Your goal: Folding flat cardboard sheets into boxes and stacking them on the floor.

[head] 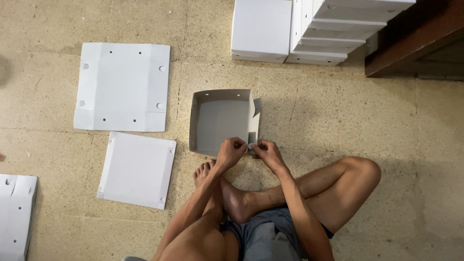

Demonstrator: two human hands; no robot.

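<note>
A half-folded grey cardboard box (220, 121) sits on the floor in front of my crossed legs, its walls standing up. My left hand (231, 151) pinches the box's near edge. Beside it, my right hand (266, 151) grips the near right corner, where a loose flap (255, 108) sticks out. Both hands touch the same near wall of the box.
Two flat white cardboard sheets (122, 87) (137, 169) lie on the stone floor to the left, another stack (17, 215) at the far left edge. Finished white boxes (309, 29) are stacked at the top. A dark wooden furniture piece (415, 38) stands at top right.
</note>
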